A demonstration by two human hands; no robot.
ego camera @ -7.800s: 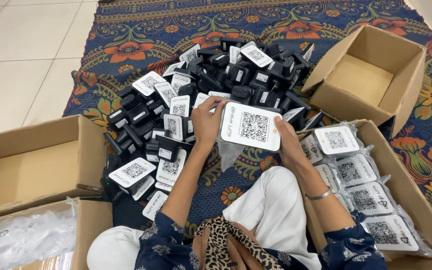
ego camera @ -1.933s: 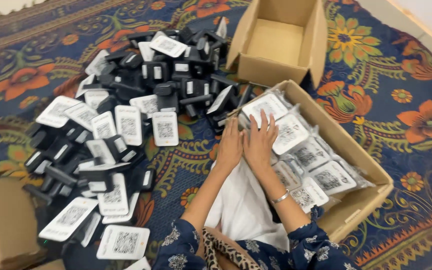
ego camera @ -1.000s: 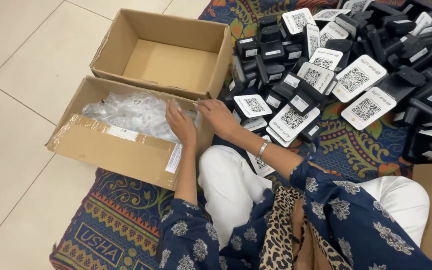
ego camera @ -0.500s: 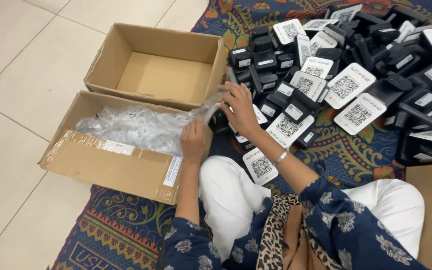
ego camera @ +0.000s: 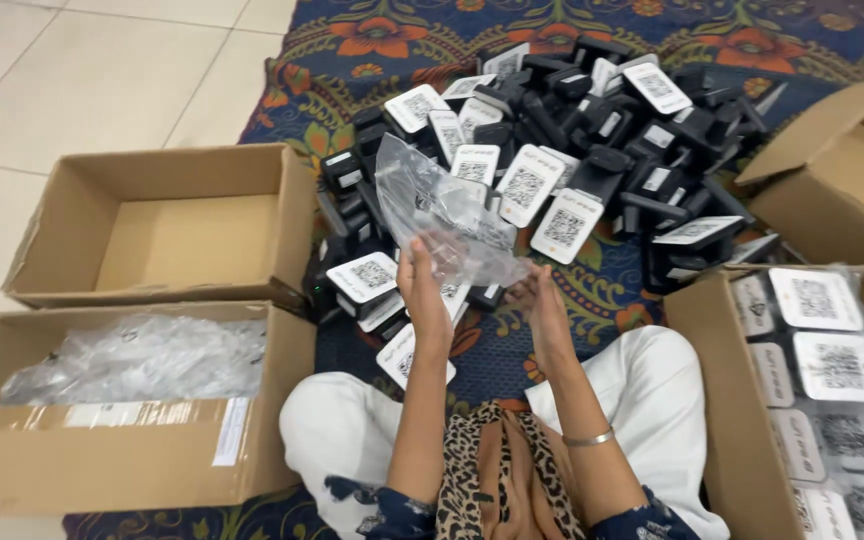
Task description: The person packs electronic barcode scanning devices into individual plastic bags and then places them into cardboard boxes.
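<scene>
A crinkled clear plastic bag (ego camera: 442,215) is held up in front of me over the pile. My left hand (ego camera: 420,290) grips its lower left edge, and my right hand (ego camera: 544,300) grips its lower right edge. Behind and under the bag lies a big heap of black stands with white square code cards (ego camera: 572,150), spread on a patterned rug (ego camera: 392,45). I sit cross-legged in white trousers, and a thin bangle is on my right wrist.
An empty cardboard box (ego camera: 167,225) stands at the left. In front of it a second box (ego camera: 82,450) holds clear plastic bags (ego camera: 142,355). At the right, a box (ego camera: 722,400) holds bagged code cards (ego camera: 817,300); another open box (ego camera: 842,165) stands behind it. Tiled floor lies at the far left.
Both hands have left the box of plastic bags with one bag and lifted it over the pile. The view has swung right, so the right-hand boxes show again.
</scene>
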